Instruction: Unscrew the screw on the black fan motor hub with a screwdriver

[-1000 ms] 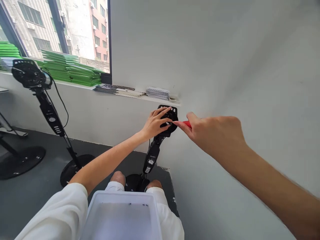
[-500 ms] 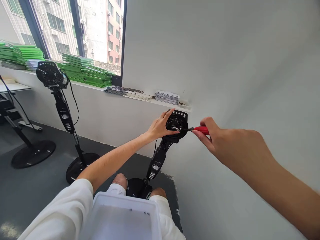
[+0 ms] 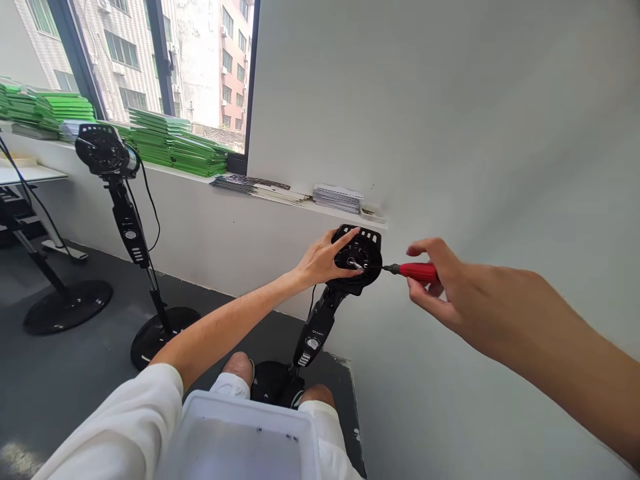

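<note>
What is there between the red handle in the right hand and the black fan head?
In the head view, only the screwdriver's thin dark metal shaft bridges the red handle and the black motor head.

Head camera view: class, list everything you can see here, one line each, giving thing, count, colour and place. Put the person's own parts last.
fan motor head: 1, black, on a stand by the wall, centre
screwdriver: 1, red handle, tip at the motor head's right side
second fan stand: 1, black, left, cable hanging from it
round base: 1, black, floor, far left
green stacks: several, green, window sill
paper piles: a few, grey-white, sill's right end
plastic tray: 1, whitish, on the person's lap
window: 1, dark frame, upper left
left hand: 1, resting on the motor head
right hand: 1, gripping the screwdriver
knees: 2, bare, behind the tray
</note>
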### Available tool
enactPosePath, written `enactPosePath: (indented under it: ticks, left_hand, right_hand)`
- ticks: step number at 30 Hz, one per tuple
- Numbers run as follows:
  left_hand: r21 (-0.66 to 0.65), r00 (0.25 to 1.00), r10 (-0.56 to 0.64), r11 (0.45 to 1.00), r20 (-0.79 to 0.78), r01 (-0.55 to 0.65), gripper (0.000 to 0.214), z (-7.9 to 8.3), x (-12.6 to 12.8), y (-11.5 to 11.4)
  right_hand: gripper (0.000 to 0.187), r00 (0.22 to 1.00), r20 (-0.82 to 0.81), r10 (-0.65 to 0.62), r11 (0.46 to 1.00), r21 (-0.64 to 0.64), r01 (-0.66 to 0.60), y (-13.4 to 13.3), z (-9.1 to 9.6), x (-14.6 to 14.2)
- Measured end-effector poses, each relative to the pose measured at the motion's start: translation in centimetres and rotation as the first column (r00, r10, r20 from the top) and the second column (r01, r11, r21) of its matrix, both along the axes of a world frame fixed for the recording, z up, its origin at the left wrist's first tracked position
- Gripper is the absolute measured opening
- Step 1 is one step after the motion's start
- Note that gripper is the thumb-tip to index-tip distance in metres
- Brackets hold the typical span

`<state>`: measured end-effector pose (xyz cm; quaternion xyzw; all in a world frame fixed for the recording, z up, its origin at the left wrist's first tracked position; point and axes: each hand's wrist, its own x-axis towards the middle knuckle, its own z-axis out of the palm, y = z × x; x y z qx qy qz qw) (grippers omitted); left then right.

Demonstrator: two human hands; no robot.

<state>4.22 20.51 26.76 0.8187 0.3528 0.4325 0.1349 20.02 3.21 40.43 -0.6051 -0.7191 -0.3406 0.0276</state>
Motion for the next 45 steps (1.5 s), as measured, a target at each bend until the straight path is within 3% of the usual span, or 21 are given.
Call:
enactPosePath:
  ticks: [5,8,12,16,19,23,27,30,33,38,41,43,45]
  left_hand:
    - [0.005,1.000,-0.002,1.000,0.019,0.002,0.095,0.1,-0.1,-0.1]
    - [0.005,1.000,0.000,1.000,0.020,0.000,0.095,0.0,-0.1,-0.1]
    - [0.025,1.000,0.008,1.000,0.018,-0.009,0.095,-0.2,-0.1,0.1]
    - [0.030,1.000,0.009,1.000,0.015,-0.010,0.095,-0.3,-0.1,0.2]
    - [0.040,1.000,0.010,0.999,0.024,-0.011,0.095,-0.4,-0.1,0.3]
    - [0.040,1.000,0.003,0.999,0.031,-0.004,0.094,-0.4,-0.2,0.3]
    - [0.042,0.999,-0.002,0.999,0.041,0.000,0.094,-0.4,-0.2,0.3]
    - [0.046,0.999,-0.004,0.999,0.039,0.003,0.094,-0.4,-0.2,0.3]
    - [0.047,1.000,0.005,0.999,0.024,-0.006,0.095,-0.4,-0.2,0.3]
    - [0.044,1.000,0.008,0.999,0.019,-0.008,0.095,-0.2,-0.4,0.2]
    - [0.064,0.999,-0.008,0.998,0.036,0.006,0.094,-0.2,-0.5,0.5]
    - [0.061,0.996,-0.057,0.997,0.070,0.053,0.099,-0.3,-0.6,0.9]
    - [0.042,0.981,-0.156,0.987,0.114,0.152,0.111,-0.5,-0.6,1.4]
  right_hand:
    - [0.046,0.983,0.156,-0.100,0.993,0.077,0.089,-0.2,0.1,-0.4]
    - [0.034,0.988,0.135,-0.076,0.997,0.016,0.075,-0.3,0.0,-0.5]
    - [0.049,0.982,0.151,-0.111,0.993,0.053,0.104,-0.4,0.0,-0.5]
    - [0.036,0.995,0.046,-0.093,0.996,-0.007,0.094,-0.3,0.1,-0.3]
    - [0.049,0.990,0.099,-0.103,0.993,0.069,0.097,-0.3,-0.1,0.0]
    - [0.047,0.999,0.026,-0.041,0.999,-0.027,0.042,-0.1,-0.2,0.5]
    - [0.055,0.986,0.108,-0.126,0.992,0.025,0.124,-0.2,0.1,0.3]
    - [0.045,0.992,0.046,-0.120,0.990,-0.070,0.123,-0.3,0.3,0.0]
    - [0.052,0.982,0.130,-0.137,0.991,0.024,0.135,-0.4,0.3,-0.3]
    - [0.043,0.994,0.065,-0.093,0.995,-0.033,0.095,-0.4,0.2,-0.4]
    - [0.056,0.984,0.147,-0.104,0.994,0.057,0.097,-0.4,-0.1,0.0]
    - [0.063,0.992,0.115,-0.052,0.996,0.072,0.044,-0.3,-0.4,0.5]
    - [0.062,0.998,0.040,0.037,0.999,0.003,-0.038,-0.2,-0.6,0.8]
